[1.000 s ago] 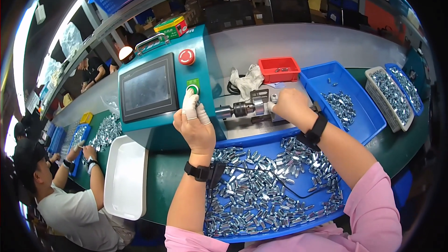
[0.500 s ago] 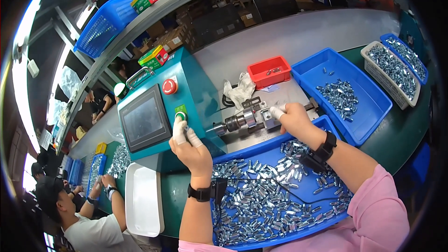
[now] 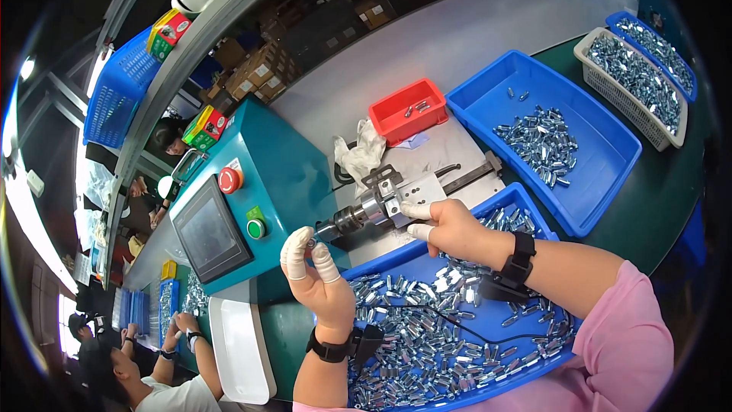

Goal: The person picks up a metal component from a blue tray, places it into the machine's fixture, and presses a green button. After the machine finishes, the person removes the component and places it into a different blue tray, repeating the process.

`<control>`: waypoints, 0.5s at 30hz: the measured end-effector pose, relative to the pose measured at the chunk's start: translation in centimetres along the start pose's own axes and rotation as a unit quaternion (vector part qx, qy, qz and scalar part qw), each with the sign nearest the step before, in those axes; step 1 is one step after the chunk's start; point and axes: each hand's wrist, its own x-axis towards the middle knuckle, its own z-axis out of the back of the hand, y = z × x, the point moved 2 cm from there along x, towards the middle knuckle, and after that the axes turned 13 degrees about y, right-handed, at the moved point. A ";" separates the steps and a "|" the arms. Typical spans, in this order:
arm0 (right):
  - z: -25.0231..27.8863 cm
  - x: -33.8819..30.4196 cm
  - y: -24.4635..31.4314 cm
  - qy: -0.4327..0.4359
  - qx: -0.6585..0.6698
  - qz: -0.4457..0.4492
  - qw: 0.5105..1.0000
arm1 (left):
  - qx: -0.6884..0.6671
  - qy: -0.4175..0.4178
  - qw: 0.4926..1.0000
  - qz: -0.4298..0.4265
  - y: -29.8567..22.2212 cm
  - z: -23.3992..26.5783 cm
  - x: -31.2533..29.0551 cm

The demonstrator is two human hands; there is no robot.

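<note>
My left hand (image 3: 324,294), white covers on its fingertips, is closed in a pinch on a small metal fitting (image 3: 311,244). It is just left of the spindle (image 3: 347,221) of a teal machine (image 3: 278,164). My right hand (image 3: 461,233), also with covered fingertips, reaches to the metal clamp block (image 3: 390,202) at the spindle's end. Its fingers are bent against the block's near side; what they pinch, if anything, is hidden. Below both hands a blue tray (image 3: 488,320) holds many shiny hexagonal metal fittings (image 3: 427,351).
A red bin (image 3: 404,130) with a few fittings and a white cloth (image 3: 362,149) lie behind the clamp. To the right are a blue tray (image 3: 602,183) and a white basket (image 3: 648,126) of fittings. A white tray (image 3: 240,351) stands left. A co-worker (image 3: 152,381) sits farther left.
The view has tilted. My left hand has left the green button and come down beside the spindle. My right hand has shifted left along the clamp toward the spindle.
</note>
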 end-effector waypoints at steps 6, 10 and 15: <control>-0.3 -0.4 0.7 0.012 -0.019 -0.011 1.000 | -0.019 0.023 0.999 0.010 0.0 -0.6 -0.4; -0.5 -0.6 1.0 0.012 -0.034 0.007 0.999 | -0.070 0.040 0.996 0.041 0.3 -1.3 -0.9; -0.2 -0.4 1.1 -0.001 -0.082 0.016 0.996 | -0.099 0.055 0.992 0.052 0.5 -1.9 -1.2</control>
